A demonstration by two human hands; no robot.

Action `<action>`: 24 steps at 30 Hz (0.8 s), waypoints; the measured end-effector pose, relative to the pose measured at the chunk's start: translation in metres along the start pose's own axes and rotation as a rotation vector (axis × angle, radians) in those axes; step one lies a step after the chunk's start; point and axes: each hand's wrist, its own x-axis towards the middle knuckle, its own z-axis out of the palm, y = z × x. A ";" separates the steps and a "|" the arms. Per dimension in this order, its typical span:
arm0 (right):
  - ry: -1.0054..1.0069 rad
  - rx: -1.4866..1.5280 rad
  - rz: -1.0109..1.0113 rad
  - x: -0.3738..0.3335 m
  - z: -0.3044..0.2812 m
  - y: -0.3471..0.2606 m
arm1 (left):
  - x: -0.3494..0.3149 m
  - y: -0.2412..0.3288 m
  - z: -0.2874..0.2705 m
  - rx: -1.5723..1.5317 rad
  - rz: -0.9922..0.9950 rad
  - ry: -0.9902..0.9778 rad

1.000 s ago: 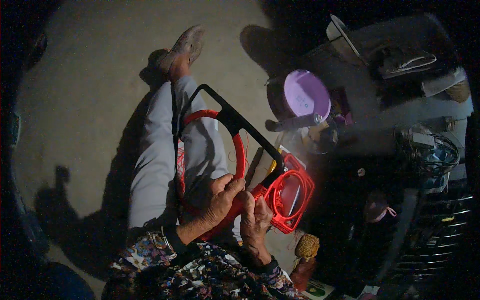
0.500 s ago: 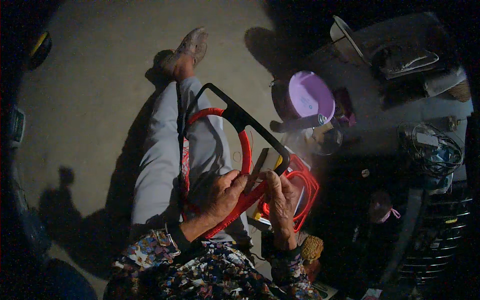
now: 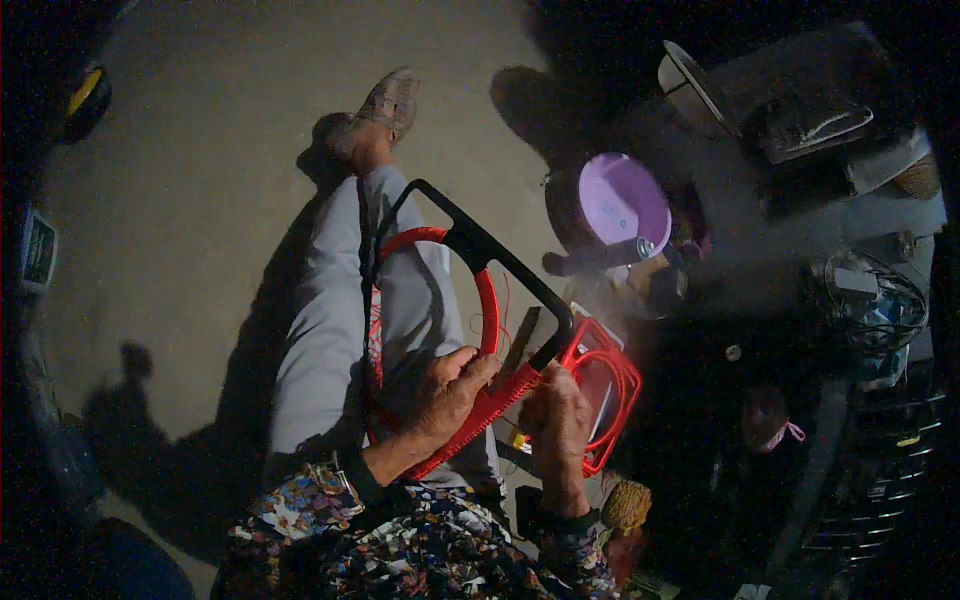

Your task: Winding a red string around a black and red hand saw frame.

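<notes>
A black rectangular frame (image 3: 470, 240), partly wrapped in red cord, rests across my lap over my grey trousers (image 3: 330, 320). My left hand (image 3: 445, 390) grips the red-wrapped lower edge of the frame. Just to its right, my right hand (image 3: 556, 420) is closed on the red cord at the frame's near corner. A coil of loose red cord (image 3: 605, 395) hangs beside my right hand. A red hoop-shaped strand (image 3: 487, 300) curves inside the frame.
A purple round container (image 3: 622, 205) stands on the dim ground to the right. Dark cluttered things, a wire tangle (image 3: 865, 305) and a flat tray (image 3: 815, 120) lie farther right. My foot in a sandal (image 3: 388, 100) stretches ahead. A small woven ball (image 3: 626, 505) lies near my right elbow.
My right hand has slid a little to the right and down along the frame's red corner. The left hand keeps its hold on the wrapped edge.
</notes>
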 end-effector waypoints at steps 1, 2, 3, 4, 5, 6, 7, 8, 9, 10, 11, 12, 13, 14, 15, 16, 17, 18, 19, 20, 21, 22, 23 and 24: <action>0.024 -0.010 0.034 0.001 -0.006 0.001 | 0.001 -0.006 0.000 -0.041 -0.014 -0.006; 0.053 -0.020 0.067 0.001 -0.019 0.004 | 0.002 -0.012 0.001 -0.083 -0.029 -0.019; 0.083 -0.031 0.100 0.001 -0.028 0.008 | 0.002 -0.015 0.002 -0.096 -0.032 -0.019; 0.076 -0.098 0.059 0.002 -0.031 0.015 | 0.003 -0.018 0.002 -0.108 -0.035 -0.021; 0.087 -0.118 0.070 -0.002 -0.029 0.019 | 0.004 -0.019 0.003 -0.122 -0.039 -0.022; 0.098 -0.138 0.081 -0.006 -0.025 0.021 | 0.003 -0.018 0.003 -0.112 -0.047 -0.017; 0.109 -0.157 0.092 -0.009 -0.022 0.022 | 0.003 -0.014 0.002 -0.101 -0.054 -0.012; 0.079 -0.118 0.104 -0.013 -0.017 0.017 | 0.002 -0.012 0.002 -0.092 -0.062 -0.006; 0.080 -0.101 0.105 -0.015 -0.014 0.018 | 0.003 -0.020 0.003 -0.111 -0.058 -0.007; 0.080 -0.084 0.106 -0.017 -0.010 0.019 | 0.006 -0.034 0.005 -0.131 -0.053 -0.008; 0.085 -0.066 0.106 -0.019 -0.009 0.020 | 0.007 -0.036 0.006 -0.149 -0.049 -0.013; 0.081 -0.086 0.105 -0.020 -0.007 0.019 | 0.007 -0.038 0.006 -0.123 -0.057 -0.016; 0.076 -0.107 0.104 -0.022 -0.006 0.018 | 0.005 -0.036 0.005 -0.097 -0.066 -0.019; 0.068 -0.127 0.102 -0.023 -0.004 0.017 | 0.005 -0.034 0.004 -0.071 -0.071 -0.020; 0.073 -0.127 0.094 -0.023 -0.001 0.015 | 0.005 -0.033 0.005 -0.088 -0.052 0.000; 0.077 -0.127 0.085 -0.024 0.002 0.013 | 0.005 -0.032 0.007 -0.105 -0.033 0.021; 0.086 -0.124 0.077 -0.024 0.003 0.012 | 0.005 -0.031 0.008 -0.119 -0.016 0.038; 0.082 -0.204 0.082 -0.024 0.002 0.012 | 0.004 -0.028 0.008 -0.099 -0.031 0.028; 0.078 -0.282 0.087 -0.024 0.001 0.012 | 0.002 -0.023 0.006 -0.078 -0.046 0.020; 0.073 -0.354 0.086 -0.025 0.001 0.011 | 0.002 -0.019 0.004 -0.051 -0.054 0.011; 0.056 -0.411 0.037 -0.024 -0.001 0.015 | 0.002 -0.019 0.004 -0.097 -0.039 0.015; 0.038 -0.468 -0.013 -0.021 -0.003 0.022 | 0.001 -0.021 0.005 -0.142 -0.023 0.020; 0.031 -0.521 -0.061 -0.019 -0.001 0.028 | 0.001 -0.024 0.004 -0.185 -0.010 0.014; 0.005 -0.458 -0.135 -0.017 0.005 0.027 | 0.001 -0.024 0.002 -0.245 -0.033 0.009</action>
